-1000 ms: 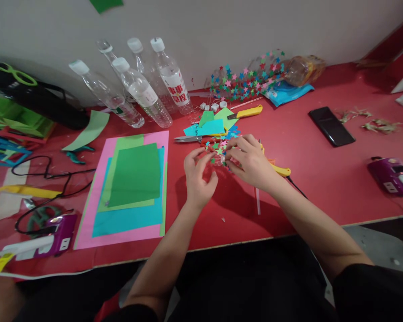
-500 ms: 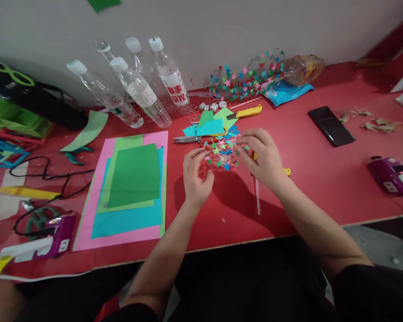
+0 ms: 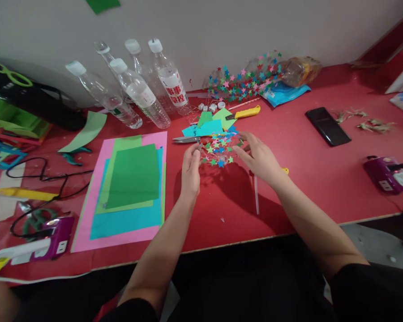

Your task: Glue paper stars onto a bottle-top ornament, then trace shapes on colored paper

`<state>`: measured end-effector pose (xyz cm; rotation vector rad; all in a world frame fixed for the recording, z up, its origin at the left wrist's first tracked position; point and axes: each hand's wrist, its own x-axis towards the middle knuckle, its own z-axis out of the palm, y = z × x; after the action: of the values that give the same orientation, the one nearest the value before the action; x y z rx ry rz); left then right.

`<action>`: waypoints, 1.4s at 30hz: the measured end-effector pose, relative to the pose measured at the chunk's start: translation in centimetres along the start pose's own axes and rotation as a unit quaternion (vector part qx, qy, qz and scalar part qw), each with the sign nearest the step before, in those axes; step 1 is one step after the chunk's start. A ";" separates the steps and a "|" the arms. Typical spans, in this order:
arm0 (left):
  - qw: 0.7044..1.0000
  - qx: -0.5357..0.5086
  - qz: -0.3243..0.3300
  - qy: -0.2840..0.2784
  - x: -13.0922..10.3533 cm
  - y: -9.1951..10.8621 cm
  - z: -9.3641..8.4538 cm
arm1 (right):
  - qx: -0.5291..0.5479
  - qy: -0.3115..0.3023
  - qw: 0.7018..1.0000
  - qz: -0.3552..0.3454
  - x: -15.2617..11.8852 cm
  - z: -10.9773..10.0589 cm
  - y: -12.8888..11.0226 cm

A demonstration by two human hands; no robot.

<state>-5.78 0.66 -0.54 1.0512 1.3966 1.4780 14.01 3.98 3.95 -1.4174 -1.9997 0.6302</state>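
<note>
Left hand, right hand grips part-curled beside starry clear piece, hold unclear; likely light, flimsy, take sides.

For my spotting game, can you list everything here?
Star clusters: two, multicoloured, centre, back
Standing bottles: five, clear, back left
Lying bottle: one, brownish, back right
Packet: one, blue, back right
Flask: one, black, left
Paper stack: one, multicoloured, left
Large scissors: one, grey blades, centre
Cutter: one, yellow, back centre
Phone: one, black, right
Socket blocks: two, purple, left and right
Table: one, red, underneath
Small clutter: uncountable, mixed, throughout
Left hand: one, bare, by centre cluster
Right hand: one, bare, by centre cluster
</note>
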 end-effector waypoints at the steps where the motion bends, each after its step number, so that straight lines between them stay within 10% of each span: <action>1: 1.000 -0.006 -0.002 -0.001 -0.2 0.1 -0.1 | 0.006 -0.003 1.000 -0.001 0.1 0.0 0.0; 19: 0.996 -0.054 -0.036 -0.069 -5.3 1.2 -0.3 | 0.017 -0.057 0.998 -0.029 4.7 1.5 0.3; 42: 1.000 -0.014 -0.001 -0.019 -2.8 0.3 -1.1 | 0.013 0.018 0.999 -0.044 4.5 0.4 0.5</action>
<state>-5.99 -2.36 -0.38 1.0557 1.3470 1.4641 13.00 8.37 4.23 -1.3094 -2.0057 0.5865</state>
